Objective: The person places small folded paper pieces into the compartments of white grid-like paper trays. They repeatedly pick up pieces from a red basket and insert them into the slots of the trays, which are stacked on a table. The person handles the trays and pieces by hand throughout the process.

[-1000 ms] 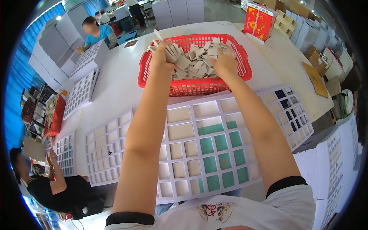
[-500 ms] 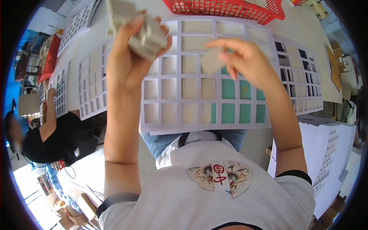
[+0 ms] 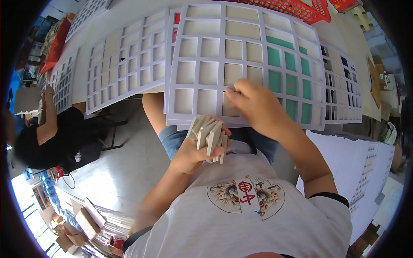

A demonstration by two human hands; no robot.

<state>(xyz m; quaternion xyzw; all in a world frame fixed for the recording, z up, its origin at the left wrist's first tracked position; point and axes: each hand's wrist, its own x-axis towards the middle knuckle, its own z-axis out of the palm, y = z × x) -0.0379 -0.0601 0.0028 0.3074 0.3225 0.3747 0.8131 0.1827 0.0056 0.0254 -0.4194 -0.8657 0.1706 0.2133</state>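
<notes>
In front of me lies a white grid board (image 3: 191, 122) with rows of square and oblong openings. Beige tiles fill its middle columns, and green shows in several openings on the right. Close to my body, my left hand (image 3: 189, 155) is closed around a loose bunch of beige tiles (image 3: 211, 135), their edges fanned out. My right hand (image 3: 264, 109) is over the bottom row, its thumb and fingers drawn together at the top of a beige tile (image 3: 231, 108). That tile lies in a bottom-row opening with a thin dark gap along its upper edge.
More grid boards lie on the table, one to the left (image 3: 129, 64) and one to the right (image 3: 344, 81). A red plastic basket (image 3: 297, 13) stands beyond my board. At far left, another person (image 3: 51, 129) sits by a similar board. White stacked panels (image 3: 344, 163) stand at lower right.
My left hand has come down from the upper left toward my body with its tiles. My right hand has moved a tile down to the bottom row. The whole view has shifted.
</notes>
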